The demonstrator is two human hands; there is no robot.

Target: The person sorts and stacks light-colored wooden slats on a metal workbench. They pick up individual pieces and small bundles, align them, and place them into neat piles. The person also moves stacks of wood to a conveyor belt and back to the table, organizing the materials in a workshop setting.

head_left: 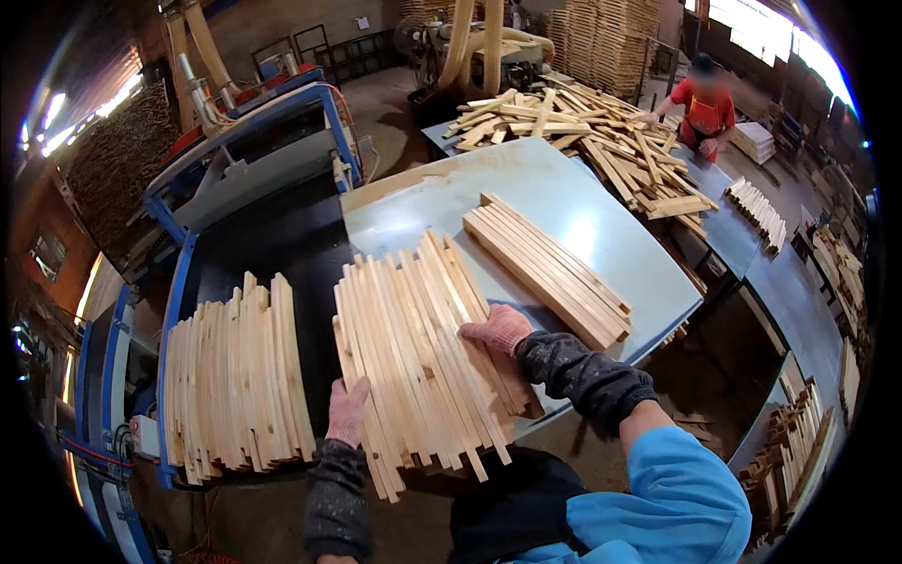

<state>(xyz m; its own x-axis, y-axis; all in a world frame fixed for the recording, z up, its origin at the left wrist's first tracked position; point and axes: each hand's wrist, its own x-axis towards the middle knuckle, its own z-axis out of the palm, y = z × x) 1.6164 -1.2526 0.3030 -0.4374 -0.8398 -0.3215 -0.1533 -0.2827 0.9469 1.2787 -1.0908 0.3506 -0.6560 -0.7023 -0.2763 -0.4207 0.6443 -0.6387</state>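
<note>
Between my two gloved hands is a broad row of wooden strips (409, 348), set side by side with uneven ends. My left hand (348, 412), in a pink glove, grips the row's left edge near its front end. On the right edge rests my right hand (500, 329), its thumb over the top and its fingers partly hidden. The row spans the dark machine bed (282, 240) and the shiny metal table (413, 211). A second row of strips (235, 381) lies on the bed to the left. A neat stack of longer strips (545, 273) sits right of my right hand.
A blue-framed machine (272, 122) stands at the far left. Loose wood pieces (601, 141) are heaped behind the metal table. A person in red (707, 113) works at the far right, near another row of short pieces (756, 214). Stacked pallets of wood (601, 42) rise behind.
</note>
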